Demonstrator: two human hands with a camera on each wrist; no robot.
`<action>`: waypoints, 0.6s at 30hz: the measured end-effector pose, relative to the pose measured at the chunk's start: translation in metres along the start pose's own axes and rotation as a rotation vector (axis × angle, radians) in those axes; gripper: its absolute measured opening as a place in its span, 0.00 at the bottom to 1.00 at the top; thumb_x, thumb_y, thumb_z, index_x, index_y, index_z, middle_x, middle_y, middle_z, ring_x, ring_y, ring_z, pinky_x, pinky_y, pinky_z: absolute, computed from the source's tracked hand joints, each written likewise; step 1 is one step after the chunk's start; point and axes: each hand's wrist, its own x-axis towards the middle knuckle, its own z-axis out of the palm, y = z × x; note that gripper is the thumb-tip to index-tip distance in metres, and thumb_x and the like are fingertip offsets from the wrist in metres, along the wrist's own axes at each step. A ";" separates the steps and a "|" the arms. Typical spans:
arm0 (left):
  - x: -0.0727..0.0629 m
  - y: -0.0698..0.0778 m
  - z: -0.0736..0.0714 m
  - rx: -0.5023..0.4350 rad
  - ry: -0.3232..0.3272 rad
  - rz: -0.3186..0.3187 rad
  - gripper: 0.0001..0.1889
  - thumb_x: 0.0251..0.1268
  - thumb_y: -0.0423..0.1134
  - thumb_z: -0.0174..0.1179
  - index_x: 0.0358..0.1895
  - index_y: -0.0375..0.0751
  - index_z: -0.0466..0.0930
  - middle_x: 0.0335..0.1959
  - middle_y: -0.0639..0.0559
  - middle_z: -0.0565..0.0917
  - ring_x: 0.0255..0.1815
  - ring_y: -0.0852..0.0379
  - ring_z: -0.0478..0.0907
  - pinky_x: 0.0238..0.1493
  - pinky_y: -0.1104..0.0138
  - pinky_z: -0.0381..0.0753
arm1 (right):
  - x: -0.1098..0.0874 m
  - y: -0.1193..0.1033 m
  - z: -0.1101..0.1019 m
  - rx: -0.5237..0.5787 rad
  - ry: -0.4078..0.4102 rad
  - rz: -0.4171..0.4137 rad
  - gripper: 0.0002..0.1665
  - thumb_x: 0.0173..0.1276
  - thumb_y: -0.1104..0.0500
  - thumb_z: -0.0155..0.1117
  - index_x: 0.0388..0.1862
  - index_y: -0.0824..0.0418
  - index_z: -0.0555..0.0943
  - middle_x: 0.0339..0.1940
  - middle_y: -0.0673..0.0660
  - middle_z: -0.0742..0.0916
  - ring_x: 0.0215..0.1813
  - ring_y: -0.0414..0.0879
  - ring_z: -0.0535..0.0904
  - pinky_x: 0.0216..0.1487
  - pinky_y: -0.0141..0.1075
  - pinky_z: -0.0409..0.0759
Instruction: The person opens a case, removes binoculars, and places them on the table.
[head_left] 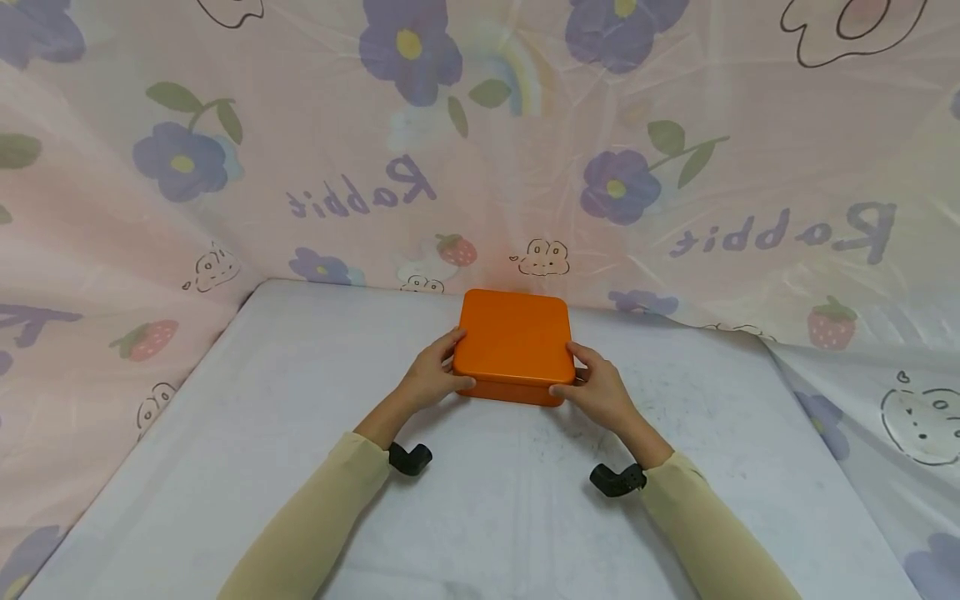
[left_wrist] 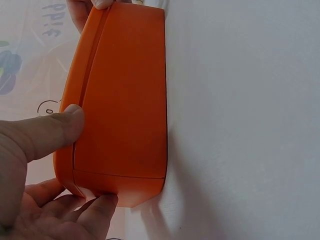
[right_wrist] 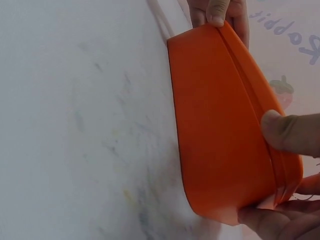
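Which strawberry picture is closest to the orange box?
The middle strawberry, on the curtain behind the orange lidded box; the far-left strawberry and far-right strawberry are much farther away.

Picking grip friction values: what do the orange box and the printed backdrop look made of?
Orange box: likely painted metal or hard plastic, smooth with a slight gloss; even colour, crisp seam and highlights at its rounded edges. The look doesn't settle which.

Printed backdrop: thin, flexible sheet, probably plastic film or coated fabric; fine creases and a faint sheen.
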 end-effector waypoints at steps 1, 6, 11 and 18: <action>0.000 0.000 0.000 0.002 -0.001 0.001 0.45 0.55 0.34 0.69 0.76 0.50 0.54 0.79 0.57 0.52 0.77 0.51 0.57 0.72 0.60 0.65 | 0.000 0.000 0.000 -0.001 0.001 -0.001 0.52 0.58 0.61 0.72 0.76 0.67 0.54 0.76 0.66 0.62 0.62 0.63 0.77 0.54 0.46 0.82; 0.000 0.002 -0.001 0.000 -0.004 -0.007 0.45 0.55 0.34 0.69 0.76 0.51 0.54 0.79 0.57 0.52 0.77 0.51 0.57 0.72 0.59 0.66 | 0.000 0.000 0.000 0.017 0.005 -0.001 0.52 0.58 0.61 0.73 0.76 0.66 0.55 0.76 0.66 0.63 0.61 0.62 0.78 0.53 0.46 0.83; 0.000 0.004 -0.001 0.001 -0.003 -0.020 0.45 0.55 0.34 0.69 0.76 0.51 0.54 0.79 0.58 0.52 0.77 0.51 0.56 0.72 0.59 0.66 | 0.000 0.001 0.000 0.033 0.008 -0.005 0.52 0.58 0.61 0.73 0.76 0.66 0.55 0.76 0.66 0.63 0.61 0.62 0.78 0.52 0.45 0.84; 0.000 0.001 -0.001 -0.014 -0.002 -0.014 0.45 0.55 0.33 0.69 0.76 0.52 0.54 0.79 0.58 0.51 0.77 0.51 0.56 0.72 0.59 0.65 | 0.001 0.002 0.000 0.040 0.008 -0.011 0.52 0.57 0.62 0.73 0.76 0.66 0.55 0.76 0.65 0.62 0.61 0.62 0.78 0.52 0.44 0.84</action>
